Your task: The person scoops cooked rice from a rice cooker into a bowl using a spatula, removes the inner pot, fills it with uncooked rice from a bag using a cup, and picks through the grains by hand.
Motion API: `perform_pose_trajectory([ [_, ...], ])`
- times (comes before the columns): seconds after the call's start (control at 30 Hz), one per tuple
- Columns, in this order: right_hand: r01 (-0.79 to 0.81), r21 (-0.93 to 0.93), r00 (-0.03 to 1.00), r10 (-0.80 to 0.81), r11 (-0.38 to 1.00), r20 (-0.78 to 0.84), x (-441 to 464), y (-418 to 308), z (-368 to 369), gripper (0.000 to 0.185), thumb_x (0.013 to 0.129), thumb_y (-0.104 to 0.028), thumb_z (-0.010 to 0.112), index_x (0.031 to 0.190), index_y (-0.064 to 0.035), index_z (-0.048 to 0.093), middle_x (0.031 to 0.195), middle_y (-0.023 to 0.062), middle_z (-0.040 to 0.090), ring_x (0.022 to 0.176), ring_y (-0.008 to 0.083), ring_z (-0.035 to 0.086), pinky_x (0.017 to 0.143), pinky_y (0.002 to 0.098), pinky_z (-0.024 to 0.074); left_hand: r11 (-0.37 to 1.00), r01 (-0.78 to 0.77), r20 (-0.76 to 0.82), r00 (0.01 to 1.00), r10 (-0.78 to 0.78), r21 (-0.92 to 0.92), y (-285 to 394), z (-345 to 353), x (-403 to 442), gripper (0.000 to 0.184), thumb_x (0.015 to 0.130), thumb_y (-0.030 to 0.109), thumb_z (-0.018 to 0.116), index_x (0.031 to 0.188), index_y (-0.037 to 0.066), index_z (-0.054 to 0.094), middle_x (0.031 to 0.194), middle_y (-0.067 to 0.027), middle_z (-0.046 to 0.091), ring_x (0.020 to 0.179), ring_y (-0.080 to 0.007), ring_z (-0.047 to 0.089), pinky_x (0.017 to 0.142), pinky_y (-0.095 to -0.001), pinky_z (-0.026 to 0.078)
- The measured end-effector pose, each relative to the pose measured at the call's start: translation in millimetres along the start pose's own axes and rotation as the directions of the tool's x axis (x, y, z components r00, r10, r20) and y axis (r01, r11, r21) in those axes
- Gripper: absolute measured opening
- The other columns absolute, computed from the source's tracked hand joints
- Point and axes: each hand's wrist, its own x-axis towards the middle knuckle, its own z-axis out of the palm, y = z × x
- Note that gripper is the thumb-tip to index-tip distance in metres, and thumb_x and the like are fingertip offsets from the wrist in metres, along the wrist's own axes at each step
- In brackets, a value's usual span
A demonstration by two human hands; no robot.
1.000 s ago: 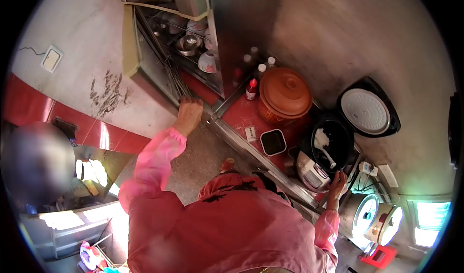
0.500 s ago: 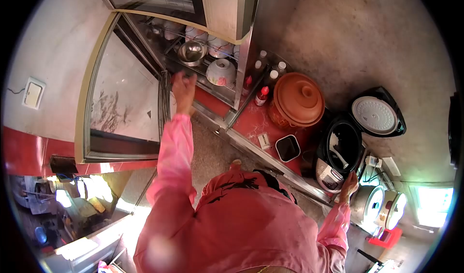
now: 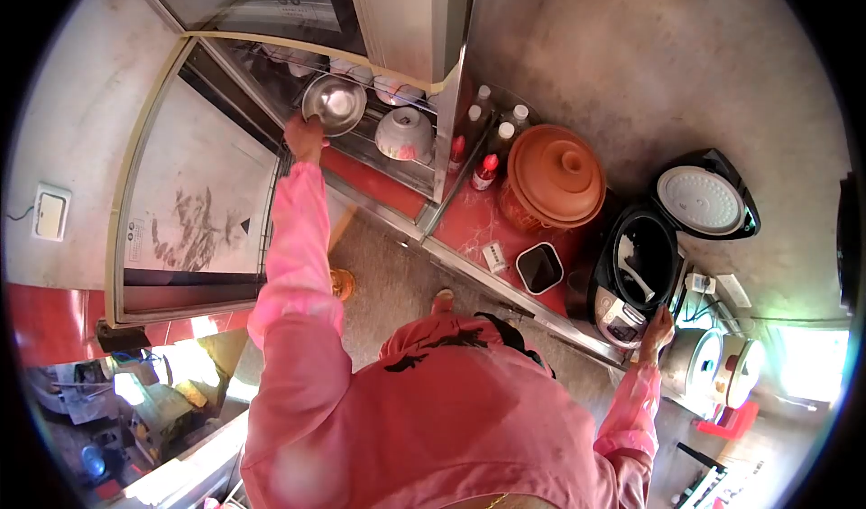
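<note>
In the open cabinet a steel bowl [image 3: 335, 103] is tilted toward me. My left hand [image 3: 305, 138] is closed on its near rim. Beside it a white bowl with a pink flower pattern [image 3: 403, 133] sits upside down on the wire rack. Over on the right, my right hand [image 3: 660, 326] is at the side of the open rice cooker [image 3: 619, 315], fingers closed against its edge; the exact grip is small in view. A pale rice paddle [image 3: 637, 279] lies inside the dark cooker pot, and the cooker lid [image 3: 702, 201] stands raised.
On the red counter [image 3: 458, 225] are a lidded clay pot [image 3: 555, 177], a red-capped bottle [image 3: 484, 173], several white-capped bottles and a dark square container [image 3: 539, 268]. The glass cabinet door [image 3: 194, 180] hangs open at left. Metal pots [image 3: 693, 365] stand right of the cooker.
My left hand has moved up to the steel bowl and taken hold of its rim. The bowl has shifted left and tipped. My right hand stays by the rice cooker.
</note>
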Motion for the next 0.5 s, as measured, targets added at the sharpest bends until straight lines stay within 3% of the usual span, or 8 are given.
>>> perform_pose_trajectory([
  [0.1, 0.013, 0.045, 1.000, -0.012, 0.999, -0.028, -0.1, -3.4, 1.6, 0.032, 0.089, -0.031, 0.049, 0.099, -0.0041, 0.064, 0.093, 0.0121, 0.065, 0.086, 0.0274, 0.062, 0.076, 0.0347, 0.0456, 0.864, -0.408, -0.148, 0.874, 0.464, 0.295, -8.2, -37.4, -42.2, 0.025, 0.077, 0.006, 0.047, 0.098, 0.002, 0.060, 0.071, -0.0170, 0.062, 0.062, -0.0292, 0.062, 0.057, -0.0353, 0.049],
  [0.17, 0.030, 0.069, 0.999, -0.028, 0.997, -0.040, -2.6, -2.5, 1.2, 0.034, 0.089, -0.033, 0.048, 0.099, -0.0050, 0.065, 0.093, 0.0119, 0.065, 0.085, 0.0275, 0.062, 0.075, 0.0349, 0.0455, 0.851, -0.439, -0.266, 0.817, 0.512, 0.288, -15.0, -56.6, -80.9, 0.028, 0.081, 0.005, 0.048, 0.107, 0.005, 0.059, 0.081, -0.0172, 0.061, 0.074, -0.0294, 0.061, 0.067, -0.0355, 0.048],
  [0.33, -0.094, 0.036, 0.994, 0.096, 0.995, -0.046, -5.9, -7.5, 1.1, 0.034, 0.089, -0.037, 0.048, 0.099, -0.0100, 0.066, 0.092, 0.0112, 0.066, 0.085, 0.0282, 0.062, 0.075, 0.0360, 0.0456, 0.683, -0.501, -0.112, 0.758, 0.643, 0.531, -27.5, -115.6, -157.0, 0.030, 0.084, 0.006, 0.050, 0.113, 0.004, 0.056, 0.101, -0.0167, 0.058, 0.085, -0.0299, 0.060, 0.070, -0.0346, 0.050],
  [0.4, -0.085, 0.059, 0.993, 0.089, 0.995, -0.074, -6.1, -4.1, 3.7, 0.034, 0.088, -0.037, 0.049, 0.099, -0.0101, 0.066, 0.092, 0.0109, 0.066, 0.087, 0.0277, 0.062, 0.076, 0.0359, 0.0456, 0.670, -0.441, -0.051, 0.813, 0.580, 0.597, -35.2, -132.5, -176.0, 0.034, 0.084, 0.005, 0.048, 0.118, 0.004, 0.052, 0.114, -0.0189, 0.052, 0.094, -0.0327, 0.057, 0.076, -0.0359, 0.049],
  [0.47, -0.148, 0.116, 0.986, 0.155, 0.982, -0.056, -8.1, -11.7, -0.1, 0.031, 0.088, -0.035, 0.051, 0.100, -0.0100, 0.066, 0.095, 0.0103, 0.065, 0.088, 0.0272, 0.062, 0.078, 0.0354, 0.0455, 0.716, -0.390, -0.103, 0.836, 0.539, 0.579, -51.0, -141.3, -189.6, 0.035, 0.082, 0.004, 0.049, 0.117, 0.005, 0.052, 0.115, -0.0178, 0.053, 0.095, -0.0347, 0.057, 0.077, -0.0373, 0.049],
  [0.5, -0.156, 0.134, 0.984, 0.166, 0.979, -0.062, -7.9, -8.8, 3.1, 0.030, 0.087, -0.034, 0.052, 0.100, -0.0098, 0.066, 0.097, 0.0100, 0.065, 0.089, 0.0267, 0.062, 0.079, 0.0350, 0.0457, 0.648, -0.392, -0.112, 0.796, 0.595, 0.653, -58.7, -142.2, -195.3, 0.036, 0.081, 0.003, 0.050, 0.117, 0.004, 0.052, 0.114, -0.0177, 0.054, 0.094, -0.0343, 0.058, 0.078, -0.0369, 0.049],
])
